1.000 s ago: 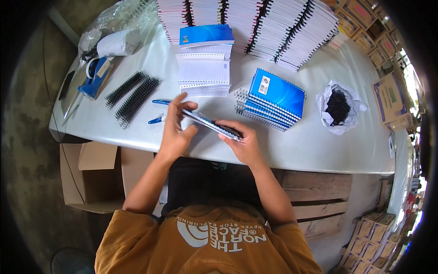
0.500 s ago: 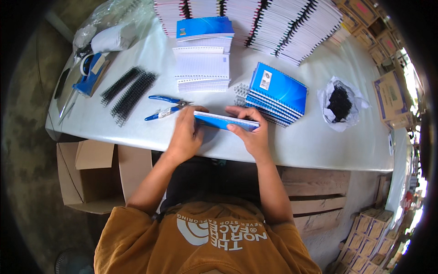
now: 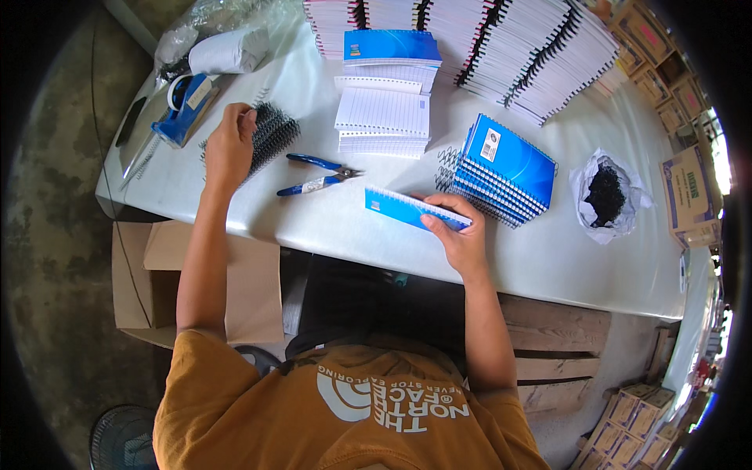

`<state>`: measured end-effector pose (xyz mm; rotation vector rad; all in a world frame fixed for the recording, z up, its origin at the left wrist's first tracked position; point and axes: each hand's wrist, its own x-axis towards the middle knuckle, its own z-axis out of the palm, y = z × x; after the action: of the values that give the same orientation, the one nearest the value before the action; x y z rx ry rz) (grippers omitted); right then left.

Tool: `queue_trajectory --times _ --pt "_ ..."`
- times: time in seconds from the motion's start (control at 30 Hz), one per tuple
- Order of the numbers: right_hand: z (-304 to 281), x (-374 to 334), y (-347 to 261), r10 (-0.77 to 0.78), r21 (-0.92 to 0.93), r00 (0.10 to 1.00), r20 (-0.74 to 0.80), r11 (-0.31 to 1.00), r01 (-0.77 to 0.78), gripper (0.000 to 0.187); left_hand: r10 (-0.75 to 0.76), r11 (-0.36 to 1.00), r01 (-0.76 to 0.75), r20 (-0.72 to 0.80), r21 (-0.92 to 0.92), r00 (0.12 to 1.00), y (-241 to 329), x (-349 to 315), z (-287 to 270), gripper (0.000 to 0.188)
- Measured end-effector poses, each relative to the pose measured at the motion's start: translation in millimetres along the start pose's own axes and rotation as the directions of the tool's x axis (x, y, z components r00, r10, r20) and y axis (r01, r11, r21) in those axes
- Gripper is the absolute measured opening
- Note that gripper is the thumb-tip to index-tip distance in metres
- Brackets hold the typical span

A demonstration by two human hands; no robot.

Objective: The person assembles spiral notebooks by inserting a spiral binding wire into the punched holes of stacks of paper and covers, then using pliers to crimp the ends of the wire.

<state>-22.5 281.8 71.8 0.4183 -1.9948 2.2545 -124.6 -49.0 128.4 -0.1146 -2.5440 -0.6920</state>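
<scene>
My right hand grips the right end of a thin blue-covered notebook, thumb on the cover and fingers behind. A row of holes runs along its upper long edge. My left hand is over a pile of black spiral binding coils, its fingers pinched. A thin coil end sticks out just past those fingertips; the hand hides part of the pile. Blue-handled cutting pliers lie between the hands, jaws pointing right. Beyond my right hand is a stack of coil-bound blue notebooks, with loose coils at its left.
Unbound lined pages and blue covers stand stacked ahead. Tall rows of bound books fill the back. A blue tape dispenser is at left, a white bag of black bits at right. An open carton sits below the table edge.
My left hand has let go of the notebook and moved left to the coil pile, fingers now pinched there. My right hand keeps hold of the notebook alone. The view has shifted slightly.
</scene>
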Motion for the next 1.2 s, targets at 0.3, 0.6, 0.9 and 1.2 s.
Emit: queue_trajectory --times 0.3,0.6,0.9,1.2 --pt "5 -5 -2 0.013 -0.127 0.997 -0.078 0.992 -0.023 0.027 0.191 0.897 0.147 0.666 -0.417 0.721 81 -60 11 0.032" --pt "10 -2 -9 -0.059 0.034 0.997 -0.045 0.998 0.061 0.025 0.231 0.94 0.072 0.779 -0.332 0.583 100 -75 -1 0.071" --pt "4 -8 -8 -0.058 -0.059 0.994 0.092 0.996 0.064 0.018 0.209 0.858 0.095 0.511 -0.505 0.834 86 -69 -2 0.047" --pt "3 -10 -4 -0.074 -0.112 0.995 0.067 0.99 0.081 0.018 0.136 0.873 0.126 0.483 -0.471 0.865 80 -75 18 0.041"
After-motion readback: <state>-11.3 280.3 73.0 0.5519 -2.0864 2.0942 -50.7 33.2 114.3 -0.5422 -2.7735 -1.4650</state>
